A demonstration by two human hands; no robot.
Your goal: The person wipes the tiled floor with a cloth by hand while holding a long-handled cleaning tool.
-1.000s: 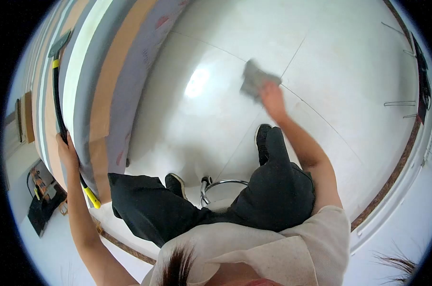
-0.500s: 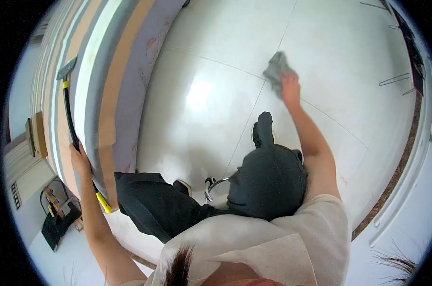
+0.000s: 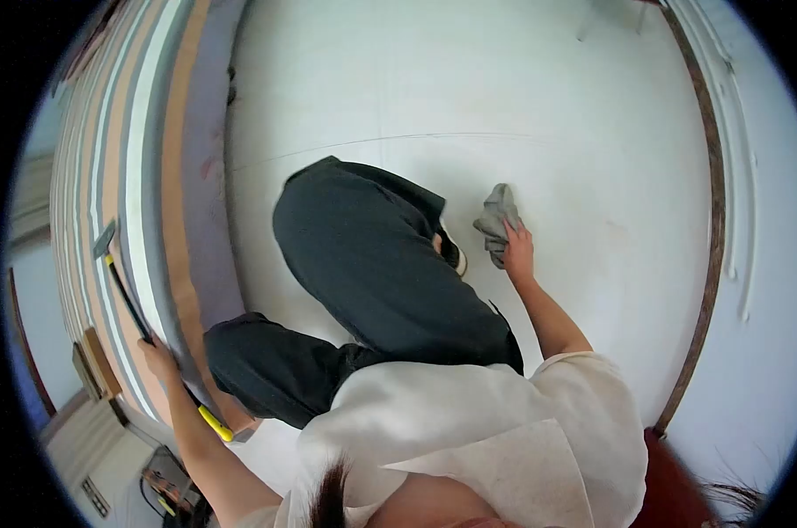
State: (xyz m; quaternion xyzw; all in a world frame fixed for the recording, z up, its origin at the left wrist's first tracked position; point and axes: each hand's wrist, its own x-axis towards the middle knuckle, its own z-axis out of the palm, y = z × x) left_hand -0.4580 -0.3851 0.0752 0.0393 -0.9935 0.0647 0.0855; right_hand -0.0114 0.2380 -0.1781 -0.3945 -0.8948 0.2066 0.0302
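My right hand (image 3: 519, 253) is closed on a crumpled grey cloth (image 3: 495, 216), which is against the pale tiled floor to the right of my bent leg. On the left, my left hand (image 3: 158, 356) is wrapped round the black shaft of a long-handled tool (image 3: 127, 297). A flat grey head tops this tool, with a yellow band just below it and a yellow end (image 3: 214, 425) near my forearm. The tool lies along the edge of a bed with a striped cover (image 3: 139, 158); I cannot make out its exact kind.
Glossy floor tiles (image 3: 346, 79) stretch ahead between the bed and the right wall, where a brown skirting strip (image 3: 713, 176) runs. White pipes (image 3: 740, 202) follow that wall. My dark trouser legs (image 3: 363, 264) fill the middle. A reddish-brown object (image 3: 676, 484) stands at lower right.
My body has shifted and turned, and my leg now reaches farther forward. The cloth and my right hand appear closer to me. The left hand still grips the tool, lower in view.
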